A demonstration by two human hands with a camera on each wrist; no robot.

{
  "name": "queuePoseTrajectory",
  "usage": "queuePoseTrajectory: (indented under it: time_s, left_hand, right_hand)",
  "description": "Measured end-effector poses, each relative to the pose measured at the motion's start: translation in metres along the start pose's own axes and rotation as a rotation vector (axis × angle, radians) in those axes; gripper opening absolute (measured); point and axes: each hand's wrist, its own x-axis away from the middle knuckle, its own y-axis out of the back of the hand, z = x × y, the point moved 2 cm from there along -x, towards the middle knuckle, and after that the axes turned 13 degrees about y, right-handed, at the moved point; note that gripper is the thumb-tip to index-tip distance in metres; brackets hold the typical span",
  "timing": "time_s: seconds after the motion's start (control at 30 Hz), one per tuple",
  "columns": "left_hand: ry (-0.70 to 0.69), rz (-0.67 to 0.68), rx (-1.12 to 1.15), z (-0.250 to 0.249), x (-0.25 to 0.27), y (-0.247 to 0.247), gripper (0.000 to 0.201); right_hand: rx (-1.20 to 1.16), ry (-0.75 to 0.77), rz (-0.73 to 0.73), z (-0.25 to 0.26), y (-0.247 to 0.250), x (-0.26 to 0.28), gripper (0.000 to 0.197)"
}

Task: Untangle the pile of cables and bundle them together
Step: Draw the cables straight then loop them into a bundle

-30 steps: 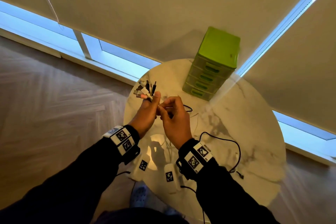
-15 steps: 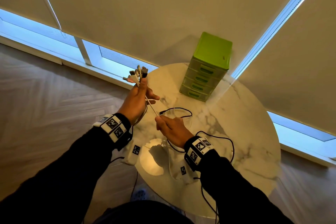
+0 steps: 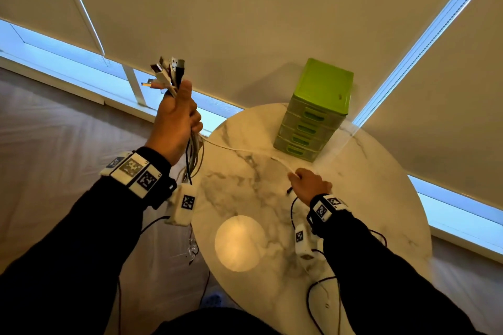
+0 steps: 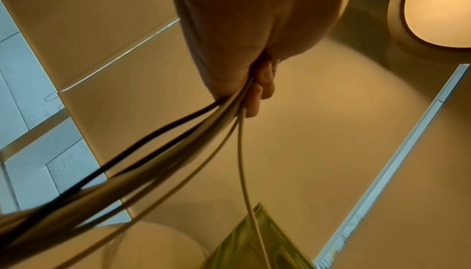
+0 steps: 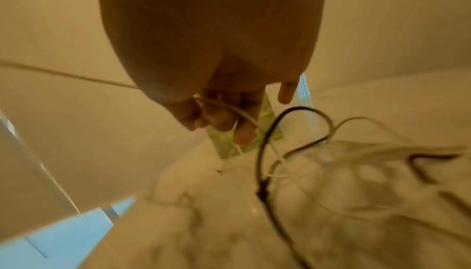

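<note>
My left hand [image 3: 177,119] is raised left of the table and grips a bundle of cables [image 3: 194,160]; their plugs [image 3: 168,72] stick up above the fist and the cords [image 4: 178,148] hang down below it. One white cable [image 3: 245,150] stretches from that fist across the table to my right hand [image 3: 307,185], which pinches it low over the marble. In the right wrist view the white cable [image 5: 229,108] runs through my curled fingers [image 5: 221,120]. A black cable [image 5: 265,152] loops beside that hand and lies on the table.
A round white marble table [image 3: 381,198] stands by the window wall. A green drawer unit [image 3: 315,109] sits at its far edge. More black cable [image 3: 321,288] trails over the near right rim. A lamp's reflection [image 3: 239,243] glows on the tabletop. Wooden floor lies to the left.
My hands have moved apart: the left rose up and leftward with the bundle, the right slid right along the white cable, drawing it taut across the table.
</note>
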Motion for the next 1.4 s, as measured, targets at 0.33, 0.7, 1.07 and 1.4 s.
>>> queuePoseTrajectory:
  time_s: [0.33,0.7,1.07,1.4]
  left_hand:
    - [0.208,0.188,-0.241,0.079,0.023,-0.058,0.071]
    - [0.217,0.123,-0.282,0.081,0.019,-0.067,0.043]
    - [0.103,-0.053,0.081,0.017,-0.007,-0.03,0.03]
    - [0.087,0.181,-0.335,0.062,0.024,-0.054,0.032]
  right_hand:
    - [-0.476,0.491,-0.041,0.081,0.048,0.013,0.033]
    - [-0.414,0.613,0.034,0.093,0.031,0.034,0.045]
    - [-0.322,0.457,0.207,-0.005,-0.022,0.029,0.049]
    - [-0.276,0.511,-0.132,0.044,0.05,-0.009,0.04]
